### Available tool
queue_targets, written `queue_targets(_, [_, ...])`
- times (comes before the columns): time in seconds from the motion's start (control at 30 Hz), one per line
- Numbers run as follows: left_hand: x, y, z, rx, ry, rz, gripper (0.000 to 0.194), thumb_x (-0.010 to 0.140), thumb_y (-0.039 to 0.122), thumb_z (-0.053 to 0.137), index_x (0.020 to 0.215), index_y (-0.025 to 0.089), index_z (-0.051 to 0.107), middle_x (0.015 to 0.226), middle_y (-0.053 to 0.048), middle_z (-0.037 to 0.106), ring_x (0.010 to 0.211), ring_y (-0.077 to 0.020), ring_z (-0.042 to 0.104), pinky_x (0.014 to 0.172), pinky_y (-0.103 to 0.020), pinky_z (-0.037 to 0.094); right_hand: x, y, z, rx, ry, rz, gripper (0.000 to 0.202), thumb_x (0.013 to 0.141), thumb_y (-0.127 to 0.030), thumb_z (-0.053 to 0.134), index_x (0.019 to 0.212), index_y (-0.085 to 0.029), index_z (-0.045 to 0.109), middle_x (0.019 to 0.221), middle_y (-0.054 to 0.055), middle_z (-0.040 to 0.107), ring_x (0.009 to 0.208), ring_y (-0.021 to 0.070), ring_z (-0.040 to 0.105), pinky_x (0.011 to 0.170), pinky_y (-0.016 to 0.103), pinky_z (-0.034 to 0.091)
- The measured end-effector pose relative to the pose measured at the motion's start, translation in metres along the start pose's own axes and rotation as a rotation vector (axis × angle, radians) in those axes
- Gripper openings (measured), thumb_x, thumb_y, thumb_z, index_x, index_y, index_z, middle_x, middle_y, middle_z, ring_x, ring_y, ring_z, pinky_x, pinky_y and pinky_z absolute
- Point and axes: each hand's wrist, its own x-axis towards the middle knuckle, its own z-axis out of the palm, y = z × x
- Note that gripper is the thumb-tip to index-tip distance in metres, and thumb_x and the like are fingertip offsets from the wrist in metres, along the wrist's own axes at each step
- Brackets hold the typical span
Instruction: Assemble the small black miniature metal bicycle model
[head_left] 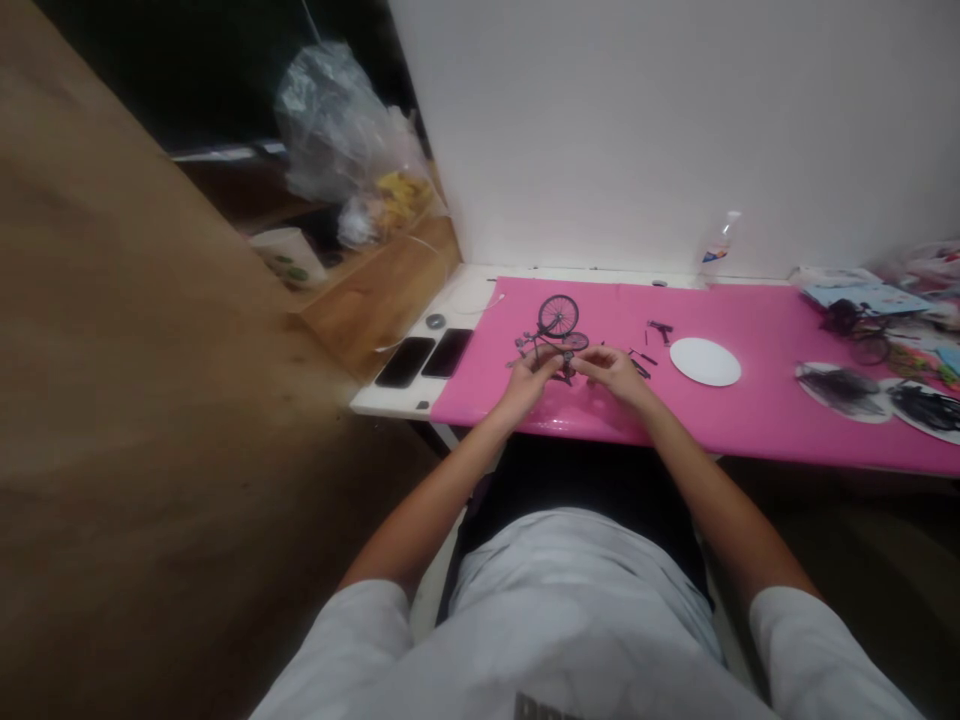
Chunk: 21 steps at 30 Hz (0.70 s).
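Observation:
Both hands meet over the pink-covered table around a small dark model bicycle (532, 340). My left hand (531, 378) is closed on its frame from the left. From the right, the fingertips of my right hand (611, 368) pinch at a small dark part of the same bicycle; the exact part is too small to make out. A large spoked wheel (559, 316) lies just beyond my fingers, with a smaller wheel (575, 341) below it. Right of my right hand are loose black pieces (640, 368) and a small dark pistol-shaped part (661, 328).
A white plate (705, 362) sits to the right. Farther right, two plates hold dark parts (840, 388), and another model bicycle (870, 345) stands behind them. Two phones (406, 362) lie at the left end. A clear bottle (720, 250) stands by the wall.

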Motion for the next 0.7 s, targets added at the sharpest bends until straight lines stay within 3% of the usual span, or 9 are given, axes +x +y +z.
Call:
queue_targets(0.27, [0.0013, -0.0048, -0.0021, -0.049, -0.009, -0.057, 0.046, 0.081, 0.047, 0.092, 0.111, 0.015, 0.081, 0.121, -0.014, 0.081, 0.096, -0.0218, 0.076, 0.078, -0.031, 0.063, 0.0012, 0.0034, 0.0003, 0.032, 0.021, -0.007, 0.056, 0.062, -0.066, 0.1, 0.09, -0.024, 0.076, 0.086, 0.002, 0.072, 0.07, 0.0152, 0.06, 0.06, 0.03, 0.052])
queue_targets(0.47, [0.0001, -0.0028, -0.0022, -0.138, -0.026, -0.145, 0.044, 0.081, 0.04, 0.093, 0.114, 0.015, 0.08, 0.113, -0.012, 0.081, 0.093, -0.0192, 0.075, 0.08, -0.031, 0.062, 0.0016, 0.0046, -0.001, 0.05, 0.019, 0.002, 0.058, 0.061, -0.064, 0.101, 0.087, -0.023, 0.068, 0.09, 0.002, 0.071, 0.074, 0.0155, 0.061, 0.061, 0.029, 0.051])
queue_targets(0.7, [0.0007, -0.0086, -0.0043, -0.147, -0.064, -0.136, 0.047, 0.081, 0.044, 0.094, 0.118, 0.017, 0.081, 0.112, -0.011, 0.08, 0.099, -0.0214, 0.076, 0.081, -0.03, 0.062, 0.0004, 0.0058, -0.0003, 0.104, 0.005, 0.051, 0.056, 0.063, -0.053, 0.102, 0.096, -0.024, 0.068, 0.085, -0.001, 0.065, 0.075, 0.0154, 0.06, 0.062, 0.028, 0.051])
